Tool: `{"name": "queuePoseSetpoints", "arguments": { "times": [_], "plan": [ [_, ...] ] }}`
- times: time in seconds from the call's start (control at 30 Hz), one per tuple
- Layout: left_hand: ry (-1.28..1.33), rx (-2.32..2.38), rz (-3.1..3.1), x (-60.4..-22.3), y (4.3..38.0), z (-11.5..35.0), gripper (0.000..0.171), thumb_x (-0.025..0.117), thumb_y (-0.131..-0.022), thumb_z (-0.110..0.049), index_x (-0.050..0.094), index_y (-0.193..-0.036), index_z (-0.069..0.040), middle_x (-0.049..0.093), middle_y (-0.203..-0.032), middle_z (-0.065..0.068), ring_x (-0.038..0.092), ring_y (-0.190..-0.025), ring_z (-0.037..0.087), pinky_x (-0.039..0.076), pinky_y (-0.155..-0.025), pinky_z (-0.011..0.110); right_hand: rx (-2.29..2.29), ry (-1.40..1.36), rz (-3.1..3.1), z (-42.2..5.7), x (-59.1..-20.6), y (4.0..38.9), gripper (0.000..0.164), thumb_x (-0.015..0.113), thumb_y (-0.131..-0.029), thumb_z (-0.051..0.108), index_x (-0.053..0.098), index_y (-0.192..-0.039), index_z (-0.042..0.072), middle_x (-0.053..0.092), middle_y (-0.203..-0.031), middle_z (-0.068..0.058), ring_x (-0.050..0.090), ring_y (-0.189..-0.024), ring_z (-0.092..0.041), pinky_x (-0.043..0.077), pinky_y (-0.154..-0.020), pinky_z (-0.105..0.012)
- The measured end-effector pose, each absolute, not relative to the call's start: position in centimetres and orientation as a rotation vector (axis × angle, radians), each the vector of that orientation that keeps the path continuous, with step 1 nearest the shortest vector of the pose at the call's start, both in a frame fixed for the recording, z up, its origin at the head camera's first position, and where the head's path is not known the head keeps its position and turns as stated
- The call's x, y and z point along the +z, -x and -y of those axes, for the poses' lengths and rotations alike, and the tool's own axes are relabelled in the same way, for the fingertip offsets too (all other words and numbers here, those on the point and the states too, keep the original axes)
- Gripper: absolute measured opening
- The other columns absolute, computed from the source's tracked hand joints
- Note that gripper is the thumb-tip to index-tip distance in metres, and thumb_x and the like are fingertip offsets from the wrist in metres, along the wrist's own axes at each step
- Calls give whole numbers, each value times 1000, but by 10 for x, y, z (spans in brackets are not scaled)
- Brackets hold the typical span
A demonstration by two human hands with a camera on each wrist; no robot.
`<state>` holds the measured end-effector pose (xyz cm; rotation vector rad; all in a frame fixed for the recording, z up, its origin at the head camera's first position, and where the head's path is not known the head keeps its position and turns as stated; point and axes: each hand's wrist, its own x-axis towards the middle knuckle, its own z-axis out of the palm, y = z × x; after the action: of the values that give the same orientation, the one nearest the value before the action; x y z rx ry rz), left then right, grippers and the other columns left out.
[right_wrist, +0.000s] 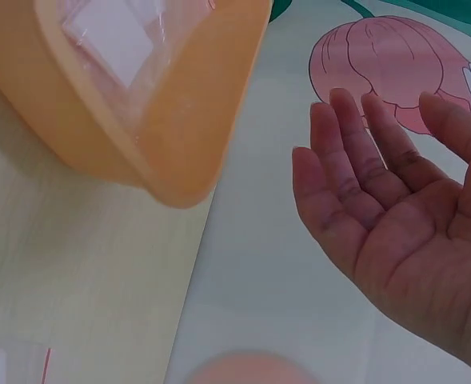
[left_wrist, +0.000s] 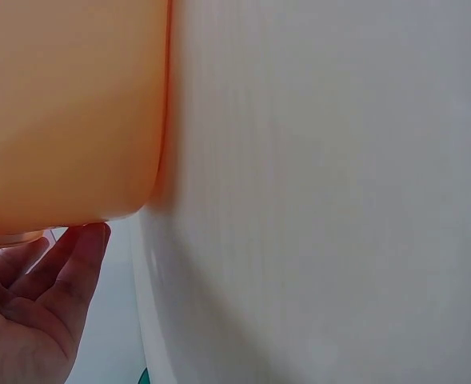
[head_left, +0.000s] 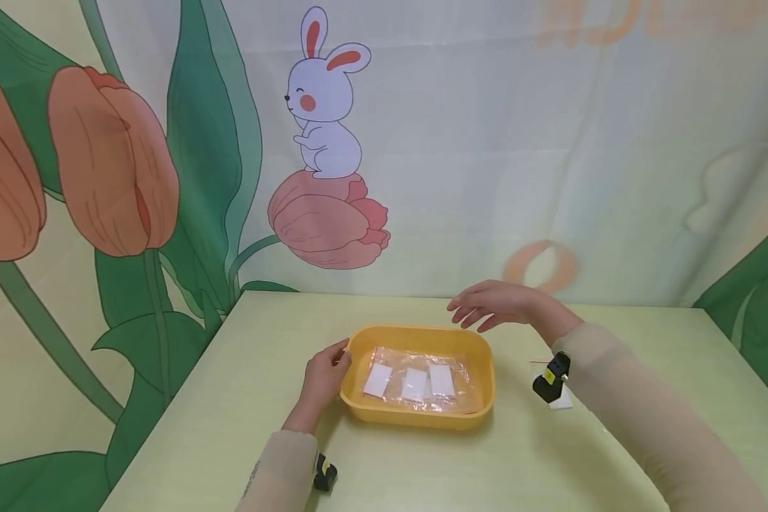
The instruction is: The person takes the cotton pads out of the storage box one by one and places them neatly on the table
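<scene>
A yellow plastic basin (head_left: 416,419) stands on the table. My left hand (head_left: 323,377) grips its left end, thumb at the rim and fingers against the outer wall. The left wrist view shows those fingers (left_wrist: 75,272) touching the basin's side (left_wrist: 75,144). Inside the basin lie clear plastic bags (head_left: 464,402) with white rectangular pieces (head_left: 441,380) in them. My right hand (head_left: 499,302) hovers beyond the basin's far right corner, fingers loosely spread and nothing held. In the right wrist view the right palm (right_wrist: 403,232) faces up into the camera, apart from the basin.
Right of the basin, partly hidden by the right wrist camera (head_left: 550,380), lies another clear bag with a white piece (head_left: 561,402) and a red line. A printed curtain (head_left: 454,178) with tulips and a rabbit hangs along the table's back edge.
</scene>
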<state>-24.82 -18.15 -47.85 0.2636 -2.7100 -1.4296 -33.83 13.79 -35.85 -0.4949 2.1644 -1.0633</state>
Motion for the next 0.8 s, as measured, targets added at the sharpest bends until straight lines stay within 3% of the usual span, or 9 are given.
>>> {"name": "queuePoseSetpoints", "arguments": {
  "times": [0.23, 0.53, 0.8],
  "plan": [
    [-263, -1432, 2710, -478, 249, 182, 42, 52, -105, -14, 56, -145, -1, 69, -126, 23, 64, -104, 26, 60, -90, 37, -1010, 531, -2117, -117, -357, 343, 48, 40, -109, 31, 53, -145, 1, 58, -146, -23, 55, -137, -39, 49, -114, -50],
    [-303, -1444, 2705, -479, 250, 182, 43, 52, -105, -15, 56, -146, -4, 68, -129, 22, 64, -109, 28, 59, -97, 41, -927, 557, -2073, -91, -362, 347, 46, 41, -109, 28, 54, -145, 3, 56, -149, -23, 56, -136, -35, 48, -115, -50],
    [-298, -1450, 2703, -479, 249, 181, 43, 52, -105, -15, 55, -146, -4, 68, -129, 22, 62, -101, 24, 60, -91, 36, -887, 498, -2055, -75, -375, 352, 47, 49, -106, 26, 54, -146, 3, 58, -148, -21, 56, -138, -35, 44, -118, -52]
  ]
}}
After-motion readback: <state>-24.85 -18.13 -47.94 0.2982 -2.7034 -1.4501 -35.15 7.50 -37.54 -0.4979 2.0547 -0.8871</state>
